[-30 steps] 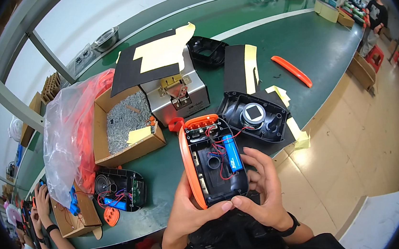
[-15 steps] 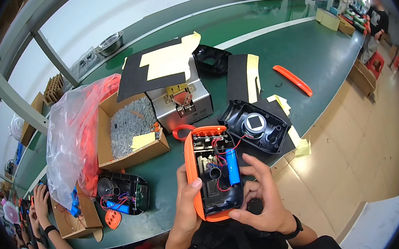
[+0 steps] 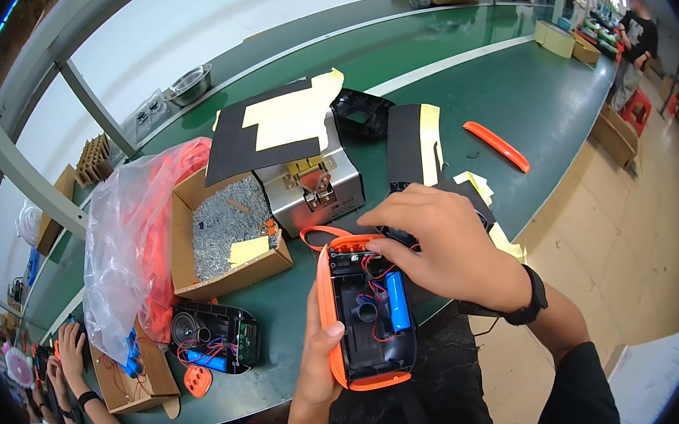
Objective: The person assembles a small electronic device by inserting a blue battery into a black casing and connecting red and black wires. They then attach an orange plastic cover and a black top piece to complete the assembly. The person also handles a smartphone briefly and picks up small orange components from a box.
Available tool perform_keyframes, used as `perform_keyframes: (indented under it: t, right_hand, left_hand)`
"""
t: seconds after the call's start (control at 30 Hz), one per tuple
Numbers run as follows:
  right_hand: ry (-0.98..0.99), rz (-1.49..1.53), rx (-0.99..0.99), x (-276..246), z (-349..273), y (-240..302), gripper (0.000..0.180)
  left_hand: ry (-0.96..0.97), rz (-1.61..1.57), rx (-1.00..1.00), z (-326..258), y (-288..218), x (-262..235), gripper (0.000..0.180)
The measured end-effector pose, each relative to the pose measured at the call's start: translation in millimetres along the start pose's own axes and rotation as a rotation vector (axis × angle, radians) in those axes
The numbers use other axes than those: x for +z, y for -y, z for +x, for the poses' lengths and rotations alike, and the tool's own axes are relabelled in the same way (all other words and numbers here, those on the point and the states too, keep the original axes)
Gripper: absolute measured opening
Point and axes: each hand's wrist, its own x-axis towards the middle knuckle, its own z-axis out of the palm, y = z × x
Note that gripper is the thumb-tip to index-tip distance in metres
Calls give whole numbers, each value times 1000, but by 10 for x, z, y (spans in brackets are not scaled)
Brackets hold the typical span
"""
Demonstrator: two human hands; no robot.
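Observation:
My left hand (image 3: 318,359) grips the left side of an open orange-and-black housing (image 3: 352,346), thumb over its rim. Inside lie a blue cylindrical battery (image 3: 397,301), a round black post (image 3: 365,313) and red, black and blue wires. My right hand (image 3: 461,241) reaches over the housing's upper right corner. Its thumb and forefinger are at either side of the orange top edge (image 3: 355,244). Beneath that hand, a black shell is mostly hidden. An orange strap loop (image 3: 324,234) is just beyond the housing.
Left stand a carton of small metal pieces (image 3: 230,222), a second wired housing (image 3: 214,337) and a plastic bag (image 3: 126,241). A metal box fixture (image 3: 314,202) is behind. An orange strip (image 3: 497,146) lies right. A co-worker's hands (image 3: 73,352) work at far left.
My right hand has moved from the housing's lower right side up to its top edge, now covering the black shell. Pale parts inside the housing's upper left no longer show.

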Motion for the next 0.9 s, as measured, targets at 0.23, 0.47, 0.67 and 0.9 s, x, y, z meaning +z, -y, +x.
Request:
perform_keyframes:
  t: [0.23, 0.47, 0.67, 0.9]
  right_hand:
    - [73, -32, 33, 157, -8, -66, 6]
    - [144, 3, 46, 127, 10, -129, 13]
    - [363, 13, 73, -44, 569, -22, 38]
    - [903, -173, 270, 322, 1013, 15, 53]
  left_hand:
    - [5, 71, 10, -2, 4, -25, 87]
    - [56, 63, -37, -14, 1, -67, 79]
    - [8, 66, -99, -62, 12, -42, 77]
    - [13, 118, -104, -182, -61, -46, 79]
